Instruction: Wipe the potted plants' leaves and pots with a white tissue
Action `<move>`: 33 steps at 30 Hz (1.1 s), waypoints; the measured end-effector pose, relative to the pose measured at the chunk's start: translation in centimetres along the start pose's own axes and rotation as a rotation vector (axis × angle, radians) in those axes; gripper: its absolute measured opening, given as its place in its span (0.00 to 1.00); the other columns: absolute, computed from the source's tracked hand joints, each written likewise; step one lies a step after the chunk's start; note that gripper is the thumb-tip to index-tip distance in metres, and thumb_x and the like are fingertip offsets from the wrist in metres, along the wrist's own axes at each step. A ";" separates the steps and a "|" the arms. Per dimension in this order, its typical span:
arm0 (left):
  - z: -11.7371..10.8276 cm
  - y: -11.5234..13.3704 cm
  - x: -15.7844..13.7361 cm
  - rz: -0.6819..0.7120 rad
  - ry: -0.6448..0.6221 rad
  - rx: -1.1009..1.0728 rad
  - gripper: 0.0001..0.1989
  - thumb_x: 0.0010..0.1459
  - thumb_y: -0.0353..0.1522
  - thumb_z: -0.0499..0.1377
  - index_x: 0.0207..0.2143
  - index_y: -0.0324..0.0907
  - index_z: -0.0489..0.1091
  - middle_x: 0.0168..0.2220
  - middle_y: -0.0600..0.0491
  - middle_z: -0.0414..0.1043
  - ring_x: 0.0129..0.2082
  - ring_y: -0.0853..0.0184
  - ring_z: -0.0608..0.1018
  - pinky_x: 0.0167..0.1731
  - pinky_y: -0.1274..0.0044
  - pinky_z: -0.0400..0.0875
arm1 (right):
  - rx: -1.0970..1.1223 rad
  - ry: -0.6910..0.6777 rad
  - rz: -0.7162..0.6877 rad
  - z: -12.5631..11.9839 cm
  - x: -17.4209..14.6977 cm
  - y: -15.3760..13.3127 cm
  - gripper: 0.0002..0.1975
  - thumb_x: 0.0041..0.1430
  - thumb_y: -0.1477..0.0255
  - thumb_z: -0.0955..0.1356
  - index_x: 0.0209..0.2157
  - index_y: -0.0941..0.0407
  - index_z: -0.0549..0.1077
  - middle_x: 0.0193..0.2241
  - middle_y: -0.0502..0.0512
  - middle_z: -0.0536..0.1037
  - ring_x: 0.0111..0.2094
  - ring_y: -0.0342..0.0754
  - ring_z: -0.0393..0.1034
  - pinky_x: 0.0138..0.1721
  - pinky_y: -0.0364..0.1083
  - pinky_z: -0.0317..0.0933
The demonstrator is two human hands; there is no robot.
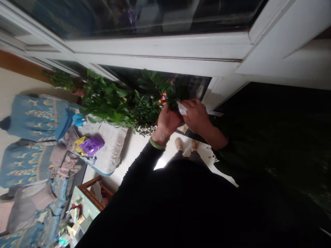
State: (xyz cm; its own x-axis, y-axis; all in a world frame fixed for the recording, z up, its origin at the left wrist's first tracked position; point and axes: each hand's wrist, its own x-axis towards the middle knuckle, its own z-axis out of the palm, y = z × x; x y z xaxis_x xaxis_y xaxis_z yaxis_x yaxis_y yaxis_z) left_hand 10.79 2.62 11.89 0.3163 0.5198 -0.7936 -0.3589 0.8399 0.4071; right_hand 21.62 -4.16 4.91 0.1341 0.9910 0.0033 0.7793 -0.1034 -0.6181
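Note:
My right hand (196,116) is closed on a crumpled white tissue (182,108) among the dark leaves of a potted plant (155,82). Right beside it is my left hand (167,121), a green bangle (157,144) round its wrist. Its thumb points up toward the leaves and its fingers curl in toward the right hand. What they grip is hidden in shadow. Behind the left thumb a small red and orange item (162,98) shows among the leaves.
More leafy plants (108,100) line the white-framed glass door (160,48). To the left are a sofa with blue covers (36,119), a purple bag (93,144) on its grey throw, and a cluttered glass-topped table (86,206). Dark foliage (271,137) fills the right side.

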 end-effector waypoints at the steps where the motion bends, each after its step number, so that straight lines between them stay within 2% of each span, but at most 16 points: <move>1: -0.1 0.1 0.0 0.013 -0.015 0.002 0.21 0.79 0.40 0.49 0.39 0.43 0.78 0.47 0.46 0.88 0.65 0.51 0.83 0.64 0.57 0.80 | 0.005 -0.009 -0.005 0.0 -0.3 -0.2 0.32 0.70 0.74 0.63 0.73 0.61 0.71 0.70 0.68 0.77 0.67 0.69 0.66 0.67 0.67 0.65; 6: -0.6 0.0 0.2 0.057 -0.076 -0.025 0.23 0.79 0.42 0.48 0.38 0.44 0.79 0.44 0.46 0.88 0.64 0.50 0.83 0.65 0.57 0.80 | 0.068 -0.007 -0.031 0.3 -2.8 -0.8 0.35 0.69 0.73 0.65 0.75 0.64 0.68 0.73 0.68 0.74 0.70 0.68 0.64 0.70 0.68 0.64; 9: -0.9 -0.1 0.4 -0.007 -0.084 0.008 0.27 0.79 0.46 0.46 0.38 0.44 0.79 0.46 0.44 0.87 0.64 0.49 0.83 0.64 0.55 0.80 | 0.125 -0.011 -0.044 0.1 -4.3 -1.0 0.37 0.66 0.73 0.67 0.76 0.63 0.68 0.74 0.66 0.73 0.71 0.68 0.64 0.70 0.68 0.64; 12: -1.2 -0.1 0.7 -0.055 -0.073 0.052 0.29 0.79 0.48 0.45 0.41 0.43 0.80 0.48 0.41 0.87 0.65 0.47 0.82 0.66 0.55 0.78 | 0.246 -0.007 -0.053 -0.8 -5.3 -0.8 0.32 0.69 0.72 0.65 0.73 0.58 0.72 0.72 0.63 0.76 0.70 0.65 0.68 0.73 0.67 0.63; 15: -1.5 -0.1 0.6 -0.056 -0.047 0.080 0.27 0.79 0.48 0.47 0.44 0.41 0.80 0.46 0.39 0.86 0.65 0.48 0.83 0.68 0.56 0.76 | 0.463 0.071 0.078 -2.0 -5.7 0.1 0.25 0.77 0.61 0.62 0.63 0.58 0.80 0.62 0.67 0.84 0.64 0.63 0.77 0.70 0.66 0.69; 18: -1.7 0.1 0.1 -0.024 -0.008 0.094 0.25 0.80 0.46 0.49 0.44 0.40 0.79 0.43 0.40 0.84 0.62 0.51 0.84 0.67 0.59 0.77 | 0.604 0.249 0.288 -2.8 -5.2 1.4 0.32 0.76 0.43 0.61 0.48 0.55 0.84 0.44 0.67 0.88 0.52 0.65 0.83 0.61 0.67 0.75; 20: -1.7 0.2 -0.3 0.005 0.022 0.099 0.24 0.80 0.44 0.49 0.43 0.39 0.79 0.42 0.41 0.84 0.60 0.54 0.85 0.66 0.63 0.78 | 0.599 0.349 0.327 -2.9 -4.2 2.0 0.35 0.73 0.38 0.60 0.43 0.52 0.83 0.37 0.64 0.87 0.47 0.64 0.83 0.58 0.67 0.76; 22: -1.6 0.2 -0.7 0.051 0.046 0.091 0.22 0.80 0.41 0.50 0.44 0.39 0.79 0.43 0.42 0.84 0.60 0.56 0.85 0.67 0.65 0.77 | 0.547 0.380 0.289 -2.8 -2.8 2.1 0.35 0.74 0.38 0.59 0.46 0.51 0.84 0.40 0.66 0.87 0.49 0.65 0.83 0.58 0.67 0.76; 25: -1.3 0.3 -1.3 0.101 0.056 0.057 0.19 0.80 0.39 0.51 0.46 0.41 0.80 0.45 0.43 0.85 0.63 0.57 0.83 0.69 0.66 0.76 | 0.449 0.335 0.156 -2.4 -0.7 1.7 0.33 0.77 0.44 0.59 0.56 0.52 0.83 0.53 0.69 0.86 0.59 0.66 0.80 0.66 0.67 0.72; 27: -1.0 0.3 -1.6 0.093 0.044 0.038 0.19 0.80 0.38 0.50 0.47 0.41 0.80 0.46 0.43 0.84 0.64 0.56 0.83 0.69 0.64 0.76 | 0.402 0.298 0.071 -1.8 0.2 1.4 0.34 0.78 0.47 0.58 0.60 0.54 0.82 0.58 0.68 0.85 0.63 0.65 0.78 0.71 0.67 0.69; 30: -0.8 0.4 -1.7 0.073 0.019 0.022 0.20 0.81 0.38 0.49 0.44 0.40 0.78 0.42 0.45 0.83 0.66 0.57 0.82 0.69 0.65 0.76 | 0.355 0.249 0.025 -0.6 0.6 1.0 0.33 0.79 0.50 0.57 0.62 0.57 0.81 0.61 0.69 0.84 0.64 0.64 0.77 0.73 0.67 0.67; 33: -0.9 0.3 -1.1 0.040 -0.002 -0.010 0.21 0.81 0.37 0.49 0.41 0.40 0.78 0.39 0.44 0.82 0.65 0.56 0.81 0.70 0.67 0.74 | 0.341 0.222 0.015 0.2 0.3 0.9 0.32 0.79 0.51 0.58 0.62 0.56 0.81 0.61 0.69 0.83 0.64 0.64 0.77 0.73 0.67 0.67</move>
State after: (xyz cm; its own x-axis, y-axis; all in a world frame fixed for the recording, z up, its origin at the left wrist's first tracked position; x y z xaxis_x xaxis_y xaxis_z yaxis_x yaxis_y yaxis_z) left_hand 9.52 2.12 12.50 0.3033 0.5530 -0.7760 -0.3799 0.8170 0.4338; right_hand 22.27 -3.96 4.19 0.3021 0.9431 0.1386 0.5336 -0.0468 -0.8444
